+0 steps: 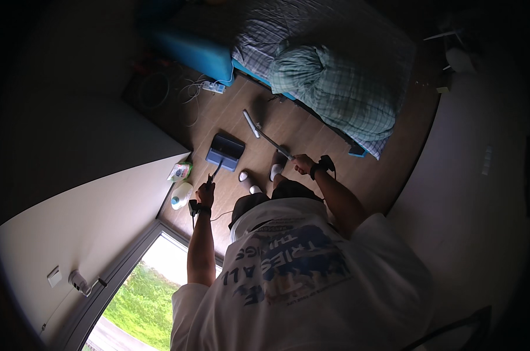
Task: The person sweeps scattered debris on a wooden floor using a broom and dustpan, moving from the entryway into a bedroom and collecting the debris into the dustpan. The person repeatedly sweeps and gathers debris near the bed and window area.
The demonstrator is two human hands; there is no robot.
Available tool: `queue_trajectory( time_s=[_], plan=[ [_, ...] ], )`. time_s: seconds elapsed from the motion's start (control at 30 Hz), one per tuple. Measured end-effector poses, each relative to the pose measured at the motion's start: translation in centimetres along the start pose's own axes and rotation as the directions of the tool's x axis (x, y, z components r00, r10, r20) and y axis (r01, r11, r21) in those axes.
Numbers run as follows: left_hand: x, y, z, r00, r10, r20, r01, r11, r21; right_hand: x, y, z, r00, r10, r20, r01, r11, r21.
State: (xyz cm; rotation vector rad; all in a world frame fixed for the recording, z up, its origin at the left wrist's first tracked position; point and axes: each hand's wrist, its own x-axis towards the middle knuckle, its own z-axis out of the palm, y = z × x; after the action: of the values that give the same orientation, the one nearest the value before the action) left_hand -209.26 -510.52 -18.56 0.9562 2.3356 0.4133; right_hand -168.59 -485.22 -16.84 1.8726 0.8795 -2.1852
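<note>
My left hand (205,194) is closed on the handle of a dark long-handled dustpan (225,152), whose pan rests on the wooden floor (308,127). In my right hand (304,164) is the grey pole of a floor sweeper (251,124), either a broom or a squeegee. Its long, narrow pale head lies at the floor, to the right of the dustpan and apart from it. My slippered feet (260,177) stand between the two tools. Each wrist carries a strapped black device with a cable.
A bed with a rumpled green checked quilt (335,92) is ahead. A power strip (214,87) with tangled white cables lies by its blue side. Left, a white jug (182,195) and a green-white packet (180,171) stand near the wall. A glazed door or window (146,289) is at lower left.
</note>
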Motion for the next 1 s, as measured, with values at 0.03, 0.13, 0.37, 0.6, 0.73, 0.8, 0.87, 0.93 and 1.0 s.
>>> queue_trajectory(
  time_s=[0.03, 0.13, 0.37, 0.6, 0.73, 0.8, 0.87, 0.93, 1.0],
  plan=[
    [0.5, 0.5, 0.3, 0.998, -0.033, 0.047, 0.033, 0.999, 0.001, -0.2, -0.1, -0.2, 1.0, 0.003, 0.008, -0.003, 1.0, 0.013],
    [1.3, 2.5, 1.1, 0.999, 0.034, 0.035, -0.032, 0.999, -0.038, -0.5, -0.5, -0.6, 1.0, -0.003, 0.0, 0.003, 0.999, 0.051],
    [4.2, 7.7, 3.5, 0.984, 0.161, 0.077, -0.161, 0.987, -0.011, -0.2, -1.8, -2.1, 0.984, -0.143, -0.103, 0.131, 0.985, -0.115],
    [7.8, 10.0, 5.7, 0.981, 0.167, 0.099, -0.169, 0.986, 0.008, 5.4, -1.7, -2.7, 0.885, -0.374, -0.278, 0.069, 0.695, -0.715],
    [8.7, 10.2, 6.0, 0.983, 0.155, 0.095, -0.159, 0.987, 0.037, 7.6, -1.6, -2.6, 0.925, -0.342, -0.165, 0.032, 0.504, -0.863],
    [8.4, 10.1, 5.8, 0.987, 0.118, 0.109, -0.124, 0.991, 0.058, 7.6, -1.7, -2.2, 0.944, -0.33, -0.01, 0.054, 0.185, -0.981],
    [7.9, 10.1, 5.7, 0.986, 0.119, 0.116, -0.124, 0.992, 0.035, 7.4, -1.9, -1.5, 0.962, -0.238, -0.135, -0.004, 0.483, -0.875],
    [7.3, 10.1, 5.6, 0.985, 0.091, 0.148, -0.1, 0.993, 0.057, 6.9, -2.2, -0.9, 0.971, -0.212, -0.115, 0.006, 0.497, -0.867],
    [7.1, 10.1, 5.5, 0.981, 0.058, 0.186, -0.08, 0.991, 0.111, 6.5, -2.6, -0.6, 0.965, -0.249, -0.076, 0.041, 0.434, -0.9]
  ],
)
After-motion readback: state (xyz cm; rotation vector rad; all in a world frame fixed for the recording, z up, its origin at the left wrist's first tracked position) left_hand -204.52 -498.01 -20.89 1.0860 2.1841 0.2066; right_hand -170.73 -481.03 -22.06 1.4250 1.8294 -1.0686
